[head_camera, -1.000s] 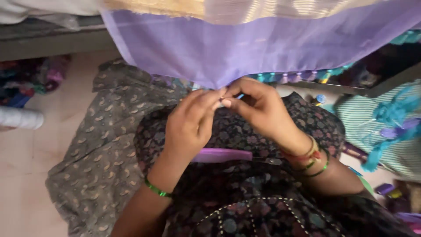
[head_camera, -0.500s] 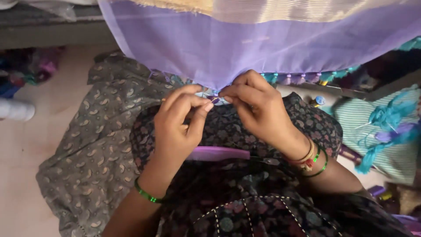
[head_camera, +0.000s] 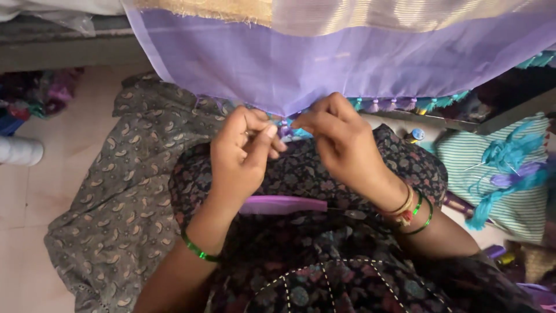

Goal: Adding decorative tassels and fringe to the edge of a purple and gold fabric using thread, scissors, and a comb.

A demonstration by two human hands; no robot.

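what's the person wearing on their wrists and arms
Both forearms are bare, no sleeves in view. The left hand has one thin shiny green bangle on its wrist. The right hand wears a stack of bangles: gold, red and green.

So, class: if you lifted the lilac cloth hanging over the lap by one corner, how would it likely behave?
The lilac cloth would probably flop and drape, since it hangs in soft folds. It looks thin, so likely light for its size. Both the left hand and right hand pinch its tasselled hem, so tugging could snag the tassels.

Soft, even indoor light; faint shadows; slight blur throughout; mild softness at edges
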